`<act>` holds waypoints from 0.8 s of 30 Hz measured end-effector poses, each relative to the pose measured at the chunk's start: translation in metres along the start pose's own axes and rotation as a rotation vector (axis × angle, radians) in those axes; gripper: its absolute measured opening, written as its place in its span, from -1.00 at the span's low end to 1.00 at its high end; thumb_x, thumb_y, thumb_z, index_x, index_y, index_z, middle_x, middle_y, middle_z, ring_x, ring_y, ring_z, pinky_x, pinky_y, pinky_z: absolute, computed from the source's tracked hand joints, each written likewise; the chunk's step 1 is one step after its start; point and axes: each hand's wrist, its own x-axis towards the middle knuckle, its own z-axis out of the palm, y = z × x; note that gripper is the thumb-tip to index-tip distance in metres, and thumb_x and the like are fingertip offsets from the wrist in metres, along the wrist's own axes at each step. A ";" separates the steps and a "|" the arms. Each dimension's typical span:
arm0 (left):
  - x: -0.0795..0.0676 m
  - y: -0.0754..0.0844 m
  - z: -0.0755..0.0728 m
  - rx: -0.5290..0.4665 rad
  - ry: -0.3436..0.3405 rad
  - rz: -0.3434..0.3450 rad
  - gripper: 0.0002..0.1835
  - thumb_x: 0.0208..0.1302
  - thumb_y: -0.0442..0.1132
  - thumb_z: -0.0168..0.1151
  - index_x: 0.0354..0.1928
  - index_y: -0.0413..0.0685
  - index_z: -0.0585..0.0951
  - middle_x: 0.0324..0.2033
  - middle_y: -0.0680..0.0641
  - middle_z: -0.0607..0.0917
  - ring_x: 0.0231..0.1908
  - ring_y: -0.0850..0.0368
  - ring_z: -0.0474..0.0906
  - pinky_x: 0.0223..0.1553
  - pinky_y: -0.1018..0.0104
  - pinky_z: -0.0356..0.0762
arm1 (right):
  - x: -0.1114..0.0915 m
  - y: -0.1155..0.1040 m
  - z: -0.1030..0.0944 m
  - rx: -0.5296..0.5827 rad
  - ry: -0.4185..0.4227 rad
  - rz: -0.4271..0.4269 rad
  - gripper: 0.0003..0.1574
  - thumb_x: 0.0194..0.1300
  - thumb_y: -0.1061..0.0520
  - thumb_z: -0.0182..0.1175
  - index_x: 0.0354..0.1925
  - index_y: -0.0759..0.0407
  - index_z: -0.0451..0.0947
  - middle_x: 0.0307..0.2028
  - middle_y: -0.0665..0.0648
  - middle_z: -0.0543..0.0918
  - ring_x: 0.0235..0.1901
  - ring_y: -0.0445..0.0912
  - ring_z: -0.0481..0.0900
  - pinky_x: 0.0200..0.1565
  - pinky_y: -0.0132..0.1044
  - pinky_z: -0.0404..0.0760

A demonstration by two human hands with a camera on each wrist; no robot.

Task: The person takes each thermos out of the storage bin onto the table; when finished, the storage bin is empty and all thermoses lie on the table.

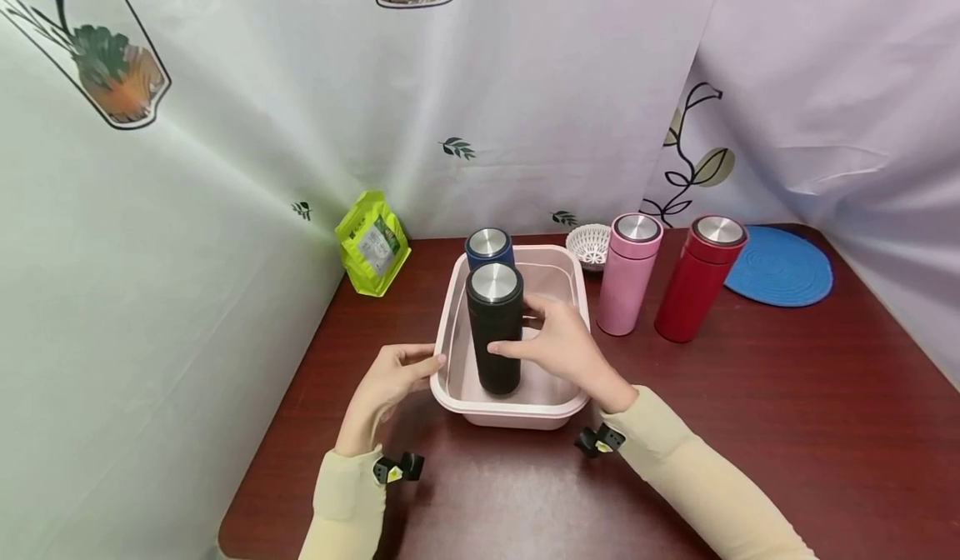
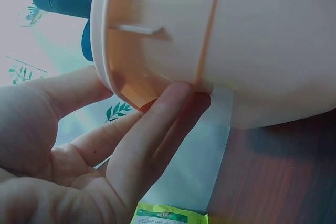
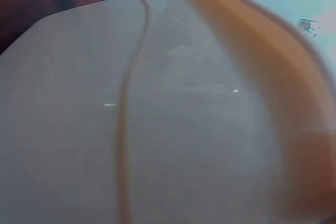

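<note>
A pale pink plastic basin (image 1: 531, 411) stands on the table. My left hand (image 1: 390, 387) holds its left rim, thumb over the edge and fingers against the outer wall, as the left wrist view shows of the basin (image 2: 273, 40) and the hand (image 2: 115, 156). Inside the basin is a black thermos bottle (image 1: 497, 335), upright or nearly so. My right hand (image 1: 562, 342) grips it from the right side, some fingers hidden behind it. A blue thermos bottle (image 1: 489, 245) stands behind the black one, mostly covered. The basin's outer wall (image 3: 199, 129) fills the right wrist view.
Right of the basin stand a pink thermos (image 1: 628, 281) and a red thermos (image 1: 697, 285). A white woven basket (image 1: 589, 245) and a round blue mat (image 1: 783, 268) lie farther back. A green pouch (image 1: 372, 245) leans at the back left, by the curtain (image 1: 540, 110).
</note>
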 end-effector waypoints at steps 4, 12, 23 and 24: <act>0.000 0.000 0.000 0.001 -0.003 0.007 -0.54 0.31 -0.35 0.23 0.17 -0.52 0.48 0.03 -0.44 0.62 -0.10 0.01 0.69 0.01 0.11 0.66 | -0.003 -0.004 -0.005 0.018 0.004 0.012 -0.37 -0.15 -0.02 0.61 -0.05 0.01 0.65 -0.22 -0.05 0.75 -0.20 -0.15 0.72 -0.07 -0.24 0.71; 0.002 -0.001 0.001 0.018 0.003 0.007 -0.54 0.31 -0.34 0.24 0.17 -0.50 0.50 0.05 -0.41 0.62 -0.09 0.00 0.68 0.03 0.08 0.64 | -0.011 -0.015 -0.016 0.022 0.032 -0.009 -0.38 -0.15 -0.02 0.61 -0.05 -0.01 0.66 -0.21 -0.06 0.76 -0.19 -0.15 0.74 -0.07 -0.26 0.71; 0.002 -0.001 0.000 0.028 0.016 -0.001 -0.55 0.30 -0.34 0.24 0.16 -0.49 0.50 0.06 -0.43 0.60 -0.08 -0.05 0.68 0.03 0.06 0.64 | -0.023 -0.023 -0.028 0.042 0.055 -0.075 -0.32 -0.16 -0.01 0.62 0.00 -0.09 0.65 -0.14 -0.08 0.76 -0.12 -0.20 0.72 -0.06 -0.35 0.69; 0.002 -0.001 0.000 0.030 0.019 -0.004 -0.55 0.30 -0.34 0.25 0.16 -0.48 0.51 0.06 -0.42 0.60 -0.08 -0.04 0.68 0.02 0.07 0.64 | -0.024 -0.023 -0.029 0.042 0.061 -0.079 -0.32 -0.16 -0.01 0.62 0.01 -0.09 0.65 -0.13 -0.09 0.76 -0.11 -0.21 0.71 -0.05 -0.35 0.69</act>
